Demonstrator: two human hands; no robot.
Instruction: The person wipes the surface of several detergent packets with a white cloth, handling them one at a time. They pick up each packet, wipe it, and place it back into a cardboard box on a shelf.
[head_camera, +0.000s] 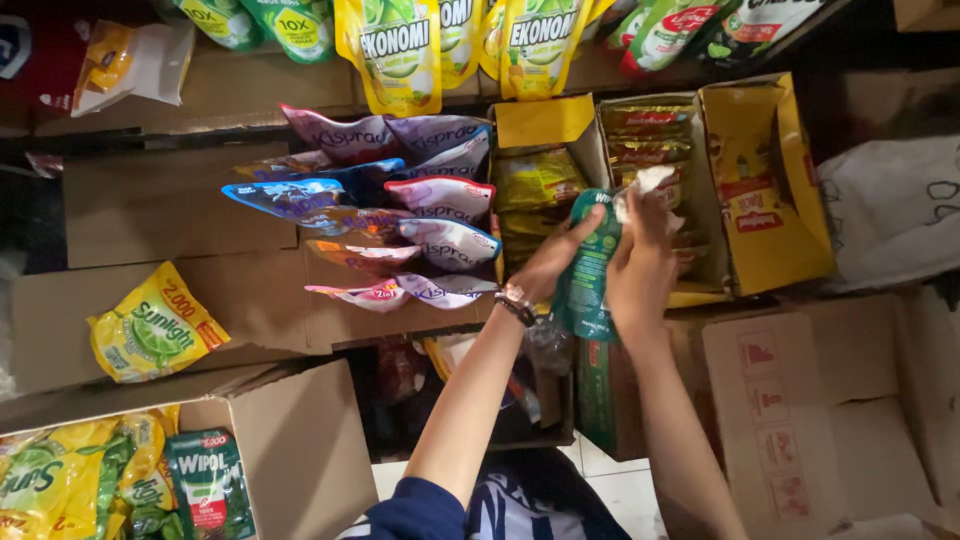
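Note:
My left hand (553, 262) grips a green refill pouch (588, 270) by its left edge, holding it upright in front of me. My right hand (642, 262) presses a small white cloth (648, 186) against the pouch's upper right face. A bracelet sits on my left wrist. Both hands are raised before a yellow carton (760, 200) packed with sachets. The lower part of the pouch is partly hidden by my right hand.
Pink, purple and blue pouches (400, 215) lie fanned on cardboard to the left. Yellow pouches (400, 50) hang above. A yellow pouch (150, 325) rests on a box at left. An open box (300, 440) with green and yellow pouches is at lower left. A closed carton (810, 400) stands right.

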